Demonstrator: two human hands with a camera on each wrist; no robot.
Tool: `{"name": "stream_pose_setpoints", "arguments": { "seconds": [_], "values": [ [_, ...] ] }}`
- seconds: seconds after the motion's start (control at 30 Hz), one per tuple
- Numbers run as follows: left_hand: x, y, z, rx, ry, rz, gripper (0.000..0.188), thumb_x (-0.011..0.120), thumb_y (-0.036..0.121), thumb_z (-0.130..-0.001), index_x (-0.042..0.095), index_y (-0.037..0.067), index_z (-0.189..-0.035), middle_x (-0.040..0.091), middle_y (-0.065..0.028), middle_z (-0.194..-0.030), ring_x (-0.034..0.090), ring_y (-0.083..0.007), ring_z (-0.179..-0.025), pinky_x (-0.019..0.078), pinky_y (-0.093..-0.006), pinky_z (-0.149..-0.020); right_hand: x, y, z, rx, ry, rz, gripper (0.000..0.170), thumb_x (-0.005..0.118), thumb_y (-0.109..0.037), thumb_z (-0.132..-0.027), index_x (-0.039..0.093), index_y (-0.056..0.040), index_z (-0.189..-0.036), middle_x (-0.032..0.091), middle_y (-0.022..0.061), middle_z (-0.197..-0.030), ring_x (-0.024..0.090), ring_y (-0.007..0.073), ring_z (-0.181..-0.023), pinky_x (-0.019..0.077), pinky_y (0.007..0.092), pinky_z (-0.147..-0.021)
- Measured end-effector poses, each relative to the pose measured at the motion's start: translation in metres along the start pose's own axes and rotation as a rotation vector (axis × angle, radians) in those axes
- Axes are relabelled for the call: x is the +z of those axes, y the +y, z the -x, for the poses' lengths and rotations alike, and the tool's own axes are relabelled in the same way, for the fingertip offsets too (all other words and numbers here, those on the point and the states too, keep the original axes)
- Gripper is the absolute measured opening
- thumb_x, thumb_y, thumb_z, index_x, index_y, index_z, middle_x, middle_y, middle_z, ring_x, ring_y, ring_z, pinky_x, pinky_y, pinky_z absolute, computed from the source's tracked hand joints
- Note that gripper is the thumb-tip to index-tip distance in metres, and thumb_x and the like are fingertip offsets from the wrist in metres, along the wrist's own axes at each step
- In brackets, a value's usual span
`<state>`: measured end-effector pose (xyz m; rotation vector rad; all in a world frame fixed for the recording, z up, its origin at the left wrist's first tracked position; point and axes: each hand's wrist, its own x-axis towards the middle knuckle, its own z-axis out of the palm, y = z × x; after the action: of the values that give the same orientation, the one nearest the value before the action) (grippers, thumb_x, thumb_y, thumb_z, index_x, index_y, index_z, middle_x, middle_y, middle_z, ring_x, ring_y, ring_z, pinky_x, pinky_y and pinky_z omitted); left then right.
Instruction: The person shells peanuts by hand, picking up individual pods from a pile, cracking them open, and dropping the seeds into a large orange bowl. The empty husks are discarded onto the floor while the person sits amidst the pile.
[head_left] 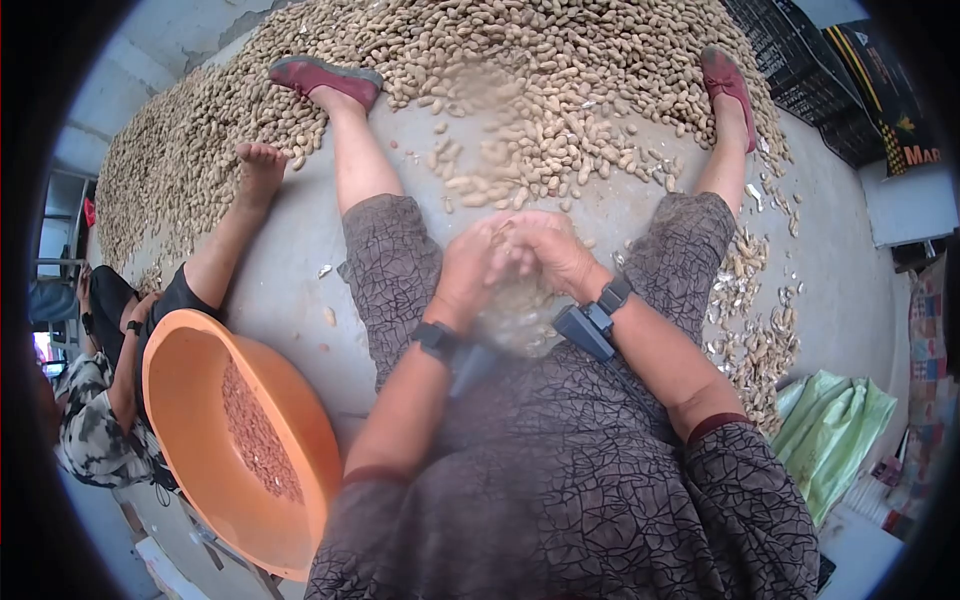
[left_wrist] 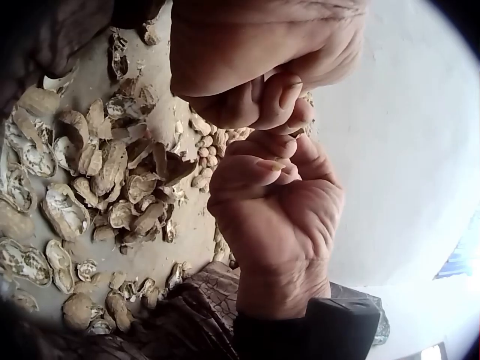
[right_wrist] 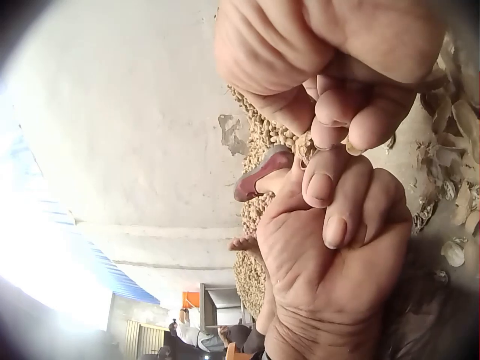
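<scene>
Both hands meet fingertip to fingertip over the floor between the spread legs. My left hand (head_left: 466,268) and right hand (head_left: 556,252) pinch a peanut (right_wrist: 305,147) between thumbs and curled fingers. In the right wrist view only a bit of its tan shell shows; the fingers hide the rest. Below the hands lies a heap of broken peanut shells (left_wrist: 112,169), some with their pale insides facing up. The left wrist view shows the right hand (left_wrist: 281,214) from the palm side, its fingers bent inward.
A wide pile of unshelled peanuts (head_left: 560,60) spreads ahead, around the red shoes (head_left: 325,76). On the left stands an orange tub (head_left: 175,400) holding reddish kernels (head_left: 258,425), beside another seated person (head_left: 105,430). Black crates (head_left: 800,85) and a green sack (head_left: 835,430) are at the right.
</scene>
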<state>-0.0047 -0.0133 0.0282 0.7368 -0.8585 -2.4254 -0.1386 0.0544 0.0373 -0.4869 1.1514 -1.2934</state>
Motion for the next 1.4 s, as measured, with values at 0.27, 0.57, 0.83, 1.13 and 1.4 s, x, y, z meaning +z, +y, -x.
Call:
{"name": "stream_pose_setpoints", "arguments": {
  "seconds": [0.27, 0.57, 0.83, 1.13, 1.4],
  "values": [
    [-0.013, -0.012, -0.005, -0.077, 0.210, -0.175, 0.027, 0.041, 0.026, -0.096, 0.051, 0.001, -0.096, 0.052, -0.0052, -0.065, 0.039, -0.0100, -0.043, 0.0284, -0.0200, -0.038, 0.010, -0.003, 0.007, -0.236, 0.173, 0.491, 0.012, 0.061, -0.011, -0.077, 0.060, 0.0006, -0.079, 0.060, 0.0042, -0.064, 0.055, 0.0081, -0.057, 0.0444, 0.0224, -0.051],
    [-0.014, -0.004, -0.004, -0.079, 0.390, -0.442, 0.032, 0.040, 0.026, -0.096, 0.054, -0.002, -0.093, 0.050, -0.0035, -0.062, 0.038, -0.0088, -0.045, 0.0253, -0.0218, -0.039, -0.024, -0.022, 0.000, -0.178, 0.003, 1.088, 0.015, 0.067, -0.016, -0.074, 0.063, -0.0019, -0.073, 0.062, 0.0040, -0.067, 0.054, 0.0089, -0.061, 0.0457, 0.0257, -0.057],
    [-0.019, -0.009, -0.009, -0.103, 0.441, -0.345, 0.028, 0.039, 0.022, -0.094, 0.055, -0.001, -0.092, 0.049, -0.0009, -0.062, 0.035, -0.0076, -0.045, 0.0250, -0.0223, -0.040, -0.074, -0.021, -0.038, -0.232, 0.597, 1.305, 0.018, 0.065, -0.022, -0.074, 0.065, -0.0064, -0.082, 0.065, 0.0140, -0.080, 0.063, 0.0290, -0.077, 0.0482, 0.0370, -0.069],
    [-0.023, -0.013, -0.012, -0.166, 0.411, -0.429, 0.020, 0.041, 0.016, -0.092, 0.056, 0.002, -0.091, 0.048, 0.0009, -0.063, 0.034, -0.0061, -0.046, 0.0248, -0.0215, -0.039, -0.075, -0.013, -0.054, -0.127, 0.609, 1.453, 0.027, 0.068, -0.029, -0.071, 0.065, -0.0090, -0.089, 0.066, 0.0138, -0.083, 0.063, 0.0308, -0.082, 0.0478, 0.0385, -0.073],
    [-0.030, -0.018, -0.011, -0.099, 0.366, -0.458, 0.017, 0.043, 0.015, -0.090, 0.056, 0.003, -0.088, 0.048, 0.0009, -0.063, 0.032, -0.0059, -0.044, 0.0237, -0.0212, -0.039, -0.077, -0.015, -0.050, -0.134, 0.668, 1.233, 0.022, 0.066, -0.031, -0.072, 0.069, -0.0097, -0.077, 0.066, 0.0132, -0.077, 0.063, 0.0299, -0.077, 0.0477, 0.0366, -0.072]
  ]
}}
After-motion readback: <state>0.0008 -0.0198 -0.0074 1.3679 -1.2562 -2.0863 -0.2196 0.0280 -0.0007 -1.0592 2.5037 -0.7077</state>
